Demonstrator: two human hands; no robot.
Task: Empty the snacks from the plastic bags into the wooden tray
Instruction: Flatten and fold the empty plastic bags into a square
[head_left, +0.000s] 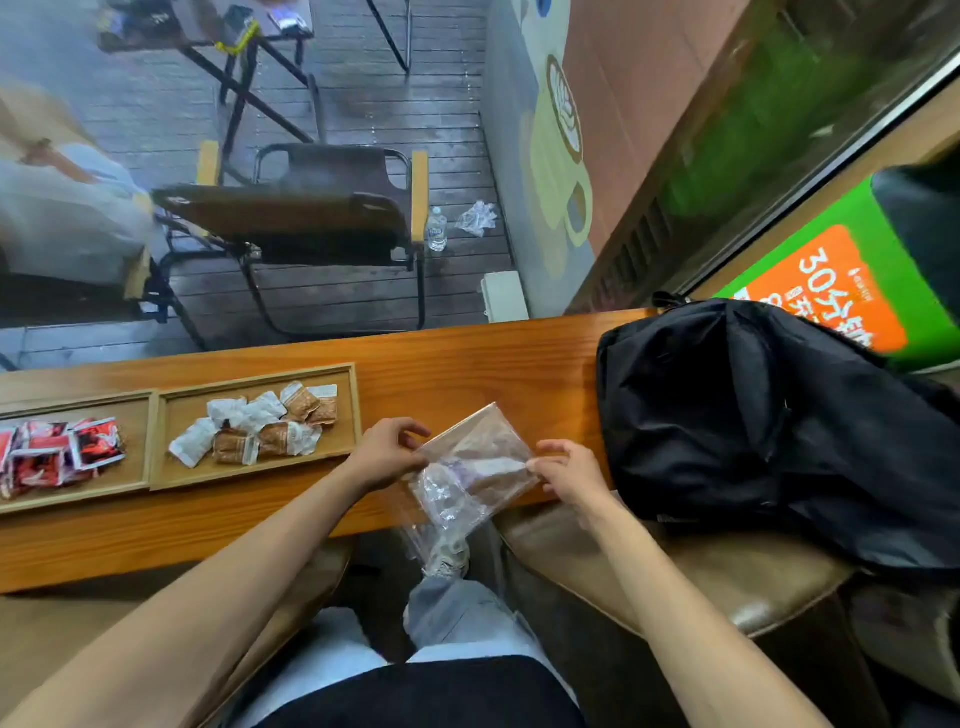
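- The person's lap is nearest: dark top, pale trousers, and a shoe (448, 558) down below the table edge.
- Far left on the wooden table (467, 374), a wooden tray (154, 439) has two compartments; the left one holds red and white snack packets (57, 452).
- The right compartment holds brown and white snack packets (260, 428) in a loose heap.
- The left hand (387, 454) sits just right of the tray, thumb and fingers curled to pinch the left edge of a clear plastic bag (475, 467).
- The bag is tilted, half over the table and half hanging past its near edge; something pale shows through it, too blurred to name.
- The right hand (563, 475) pinches the bag's right edge with curled fingers.
- A black backpack (753, 415) slumps just right of that hand, partly on the table, partly on a brown seat (675, 582).
- Beyond the table stands a folding chair (322, 208), with a water bottle (437, 228) on the floor beside it.
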